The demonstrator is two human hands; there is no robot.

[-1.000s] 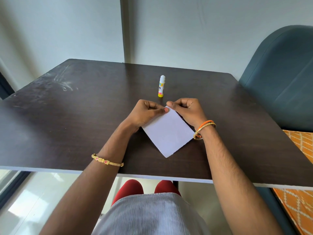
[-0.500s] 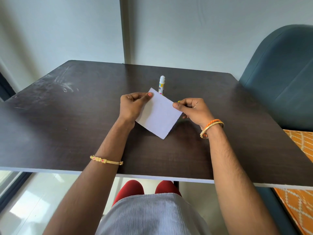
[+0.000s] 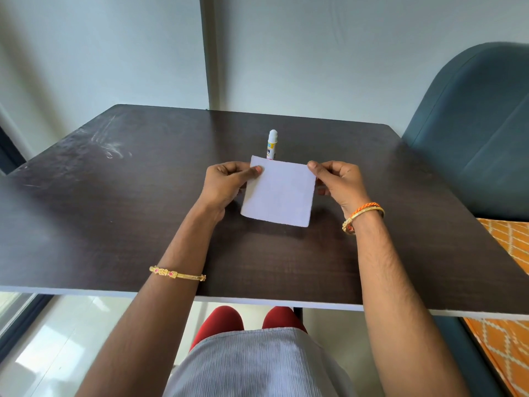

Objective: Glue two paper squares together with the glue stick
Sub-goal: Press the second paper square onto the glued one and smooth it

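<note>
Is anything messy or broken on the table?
Nothing is spilled or broken. The dark table has pale scuff smears at its far left. The glue stick stands upright, capped, and the paper square looks flat and untorn.

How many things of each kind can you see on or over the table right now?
Paper square: 1 visible, pinched by the left hand and right hand; a second sheet cannot be told apart.
Glue stick: 1, upright behind the paper.
Total: 2
</note>
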